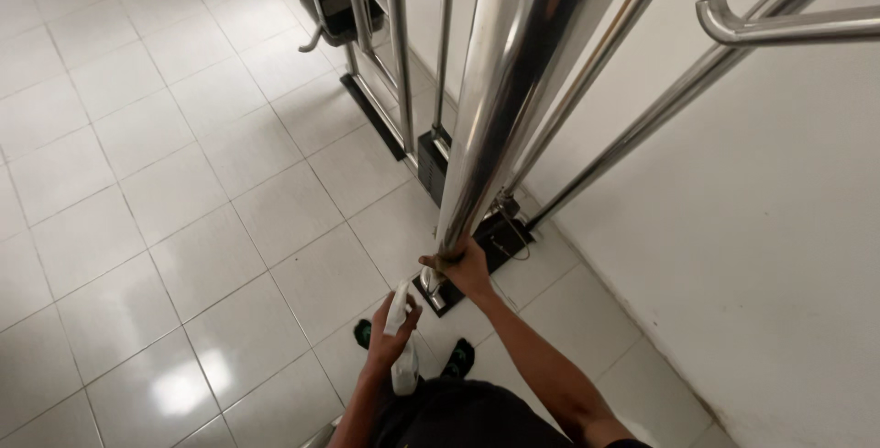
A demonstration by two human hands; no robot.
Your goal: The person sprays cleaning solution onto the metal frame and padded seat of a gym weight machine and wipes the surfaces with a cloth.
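Right hand point(466, 269) clenched low on the steel post point(513, 90), long axis running up and away; left hand point(390, 338) just below, grasping a white spray bottle point(401, 320).

Right hand point(466, 269) on steel post point(500, 109), possibly wiping

Bare forearms, dark top point(458, 416), and what look like dark green-trimmed shoes point(460, 358)
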